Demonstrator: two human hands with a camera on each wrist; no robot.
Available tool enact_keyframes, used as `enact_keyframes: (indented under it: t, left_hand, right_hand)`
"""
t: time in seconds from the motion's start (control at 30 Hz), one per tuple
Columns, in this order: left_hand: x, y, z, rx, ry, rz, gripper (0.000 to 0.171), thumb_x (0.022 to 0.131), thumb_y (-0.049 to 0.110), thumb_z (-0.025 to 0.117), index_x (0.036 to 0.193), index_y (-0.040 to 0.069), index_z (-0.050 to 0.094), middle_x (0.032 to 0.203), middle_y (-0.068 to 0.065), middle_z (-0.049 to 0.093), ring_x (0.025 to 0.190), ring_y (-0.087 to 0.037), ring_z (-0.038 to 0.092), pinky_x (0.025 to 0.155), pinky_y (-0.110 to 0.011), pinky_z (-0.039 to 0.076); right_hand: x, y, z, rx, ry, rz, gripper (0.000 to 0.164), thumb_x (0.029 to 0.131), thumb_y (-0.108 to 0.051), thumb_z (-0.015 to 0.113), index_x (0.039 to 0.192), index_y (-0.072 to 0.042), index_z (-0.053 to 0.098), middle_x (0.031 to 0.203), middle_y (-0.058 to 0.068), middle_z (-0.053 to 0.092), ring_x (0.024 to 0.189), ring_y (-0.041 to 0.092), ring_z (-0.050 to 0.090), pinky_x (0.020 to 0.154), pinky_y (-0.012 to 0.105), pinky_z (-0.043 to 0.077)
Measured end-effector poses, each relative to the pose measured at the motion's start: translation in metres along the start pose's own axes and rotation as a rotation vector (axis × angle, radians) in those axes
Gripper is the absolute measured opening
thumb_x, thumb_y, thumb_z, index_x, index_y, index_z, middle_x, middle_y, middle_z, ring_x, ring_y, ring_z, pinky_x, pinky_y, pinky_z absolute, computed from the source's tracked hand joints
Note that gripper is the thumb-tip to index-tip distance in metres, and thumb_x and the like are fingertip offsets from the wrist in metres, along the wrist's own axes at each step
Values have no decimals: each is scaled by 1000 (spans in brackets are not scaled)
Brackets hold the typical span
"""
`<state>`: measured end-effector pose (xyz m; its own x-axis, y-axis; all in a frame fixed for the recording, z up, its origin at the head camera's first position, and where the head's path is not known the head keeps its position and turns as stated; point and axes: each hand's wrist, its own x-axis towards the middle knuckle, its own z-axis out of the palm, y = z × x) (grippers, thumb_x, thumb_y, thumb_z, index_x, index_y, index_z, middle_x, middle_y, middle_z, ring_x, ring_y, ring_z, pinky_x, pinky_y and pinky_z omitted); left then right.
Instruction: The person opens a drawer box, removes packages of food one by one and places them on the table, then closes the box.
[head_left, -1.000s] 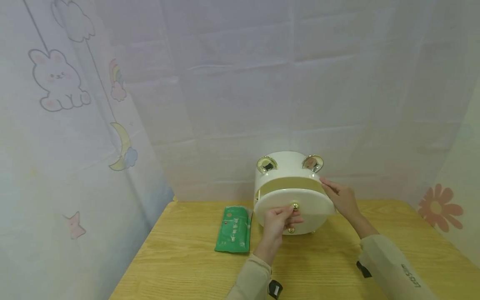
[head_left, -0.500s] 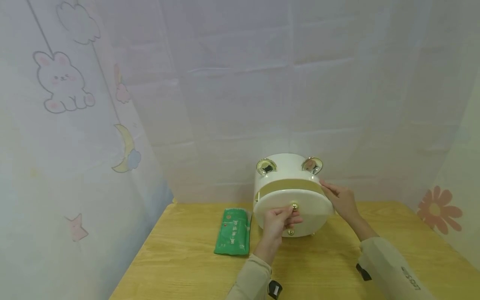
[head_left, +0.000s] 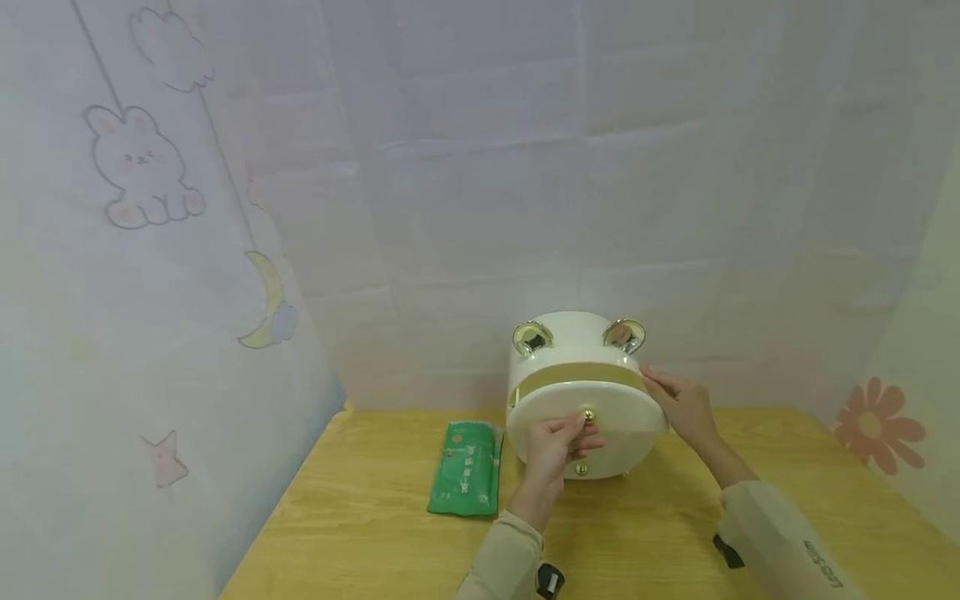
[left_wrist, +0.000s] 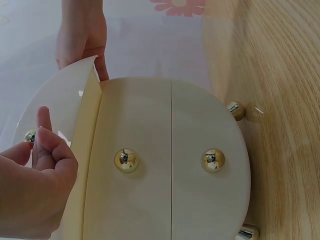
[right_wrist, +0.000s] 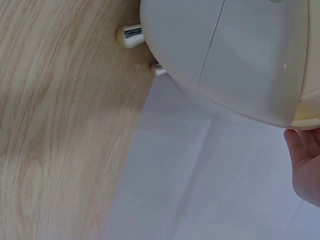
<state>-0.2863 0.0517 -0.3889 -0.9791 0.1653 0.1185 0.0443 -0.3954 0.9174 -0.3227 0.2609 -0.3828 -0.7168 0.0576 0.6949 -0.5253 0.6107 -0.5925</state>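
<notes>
A white rounded drawer box (head_left: 577,333) with two gold ear-shaped ornaments stands on the table. Its top drawer (head_left: 622,429) is partly pulled out, and a gap shows behind the drawer front. My left hand (head_left: 551,450) pinches the gold knob (head_left: 589,414) of that drawer between thumb and index finger, the other fingers loosely bent. At the box's upper right side rests my right hand (head_left: 682,408), fairly straight fingertips against the edge by the drawer opening. The left wrist view shows the two lower drawer fronts (left_wrist: 145,115), flush, each with a gold knob.
A green packet (head_left: 465,471) with white lettering lies on the wooden table (head_left: 360,533) left of the box. Short gold feet (left_wrist: 236,110) hold the box up. Behind the table hangs a pale printed cloth (head_left: 450,208).
The top drawer has slid slightly inward, with my left hand still on its knob. My right hand stays at the box's side. The head view has tilted a little.
</notes>
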Motion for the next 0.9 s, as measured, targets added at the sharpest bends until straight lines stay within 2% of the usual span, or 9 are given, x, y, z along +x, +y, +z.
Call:
enact_keyframes:
  t: [0.17,0.23,0.3,0.37,0.5,0.57,0.63,0.77,0.9]
  left_hand:
    - [2,-2,-1,-5,2,-2,24,86,10,63,92,-13,63,84,-21,68,60,-10,66,50,-15,45]
    - [3,-2,-1,0,1,-1,24,86,10,63,92,-13,64,84,-20,68,61,-11,67,51,-15,46]
    - [5,-2,-1,3,0,0,24,86,11,63,93,-12,64,84,-20,68,63,-13,67,51,-16,46]
    - [7,-3,-1,1,3,-2,24,86,11,63,93,-12,64,84,-20,68,64,-14,68,51,-16,46]
    - [11,-4,0,-8,2,1,24,86,10,63,93,-12,64,84,-20,68,62,-12,67,51,-16,46]
    - [13,-4,0,-15,4,0,23,86,10,63,93,-13,63,83,-19,68,60,-10,66,51,-16,46]
    - [15,-5,0,-22,4,0,23,86,9,62,93,-13,63,83,-19,68,59,-9,66,50,-16,45]
    - [18,-4,0,-30,6,-5,22,86,9,62,93,-12,63,81,-18,68,58,-9,66,50,-16,45]
    - [20,-4,0,-24,6,-1,22,86,9,62,93,-12,63,82,-18,68,58,-9,66,50,-16,45]
  right_hand:
    - [-2,1,0,-45,-10,31,26,91,-14,57,111,3,62,105,21,62,89,14,63,64,4,41]
    - [-2,1,0,-54,-16,37,28,93,-16,54,112,3,62,106,20,62,91,29,63,65,6,41]
    - [-2,1,0,-58,-20,35,29,94,-17,52,112,3,62,106,21,62,92,37,61,65,6,41]
    - [-2,1,0,-60,-16,26,29,94,-17,51,112,3,62,106,21,62,93,37,61,65,6,41]
    - [-2,1,-1,-43,0,18,27,94,-15,52,111,4,62,106,21,62,88,9,62,61,5,41]
    - [-3,0,-1,-32,6,16,27,93,-14,53,111,3,63,106,21,62,88,4,60,61,5,42]
    - [-3,0,-1,-16,3,11,26,94,-13,52,111,5,62,107,22,61,90,10,62,61,4,42]
    - [-3,-1,0,-2,-4,8,27,94,-12,51,111,6,61,108,23,60,96,39,57,65,1,39]
    - [-3,-1,0,-15,3,19,27,94,-13,51,110,5,62,107,23,61,95,35,59,65,2,40]
